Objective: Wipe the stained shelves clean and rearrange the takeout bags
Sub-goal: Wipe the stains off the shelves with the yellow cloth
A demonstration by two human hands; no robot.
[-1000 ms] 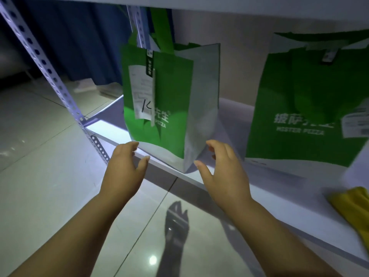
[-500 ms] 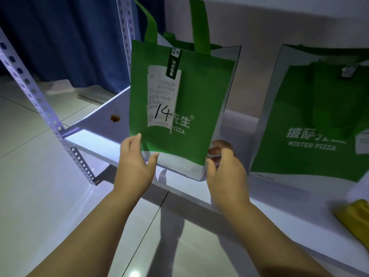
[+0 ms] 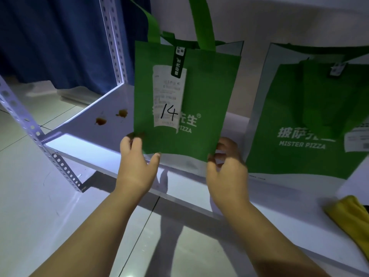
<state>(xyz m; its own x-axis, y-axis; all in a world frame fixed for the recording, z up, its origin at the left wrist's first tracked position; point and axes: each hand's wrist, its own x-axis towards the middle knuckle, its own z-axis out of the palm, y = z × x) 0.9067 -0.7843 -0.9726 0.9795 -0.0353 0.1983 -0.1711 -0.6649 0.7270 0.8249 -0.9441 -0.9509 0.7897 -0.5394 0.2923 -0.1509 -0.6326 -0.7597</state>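
Note:
A green takeout bag point(image 3: 201, 100) with a receipt marked "14" stands on the white shelf point(image 3: 95, 148). My left hand point(image 3: 135, 162) grips its lower left corner, thumb on the front. My right hand point(image 3: 225, 168) grips its lower right corner, fingers curled round the side. Two brown stains point(image 3: 100, 121) lie on the shelf to the left of the bag, and a third dark stain point(image 3: 135, 134) shows just above my left fingers. A second, larger green bag point(image 3: 307, 116) stands to the right.
A yellow cloth point(image 3: 351, 218) lies on the shelf at the far right edge. Perforated metal uprights point(image 3: 36, 134) frame the shelf's left end. A blue curtain point(image 3: 56, 41) hangs behind, and tiled floor lies below.
Both hands came in from open beside the bag and took hold of its lower corners. The bag has shifted right, uncovering the brown stains on the shelf.

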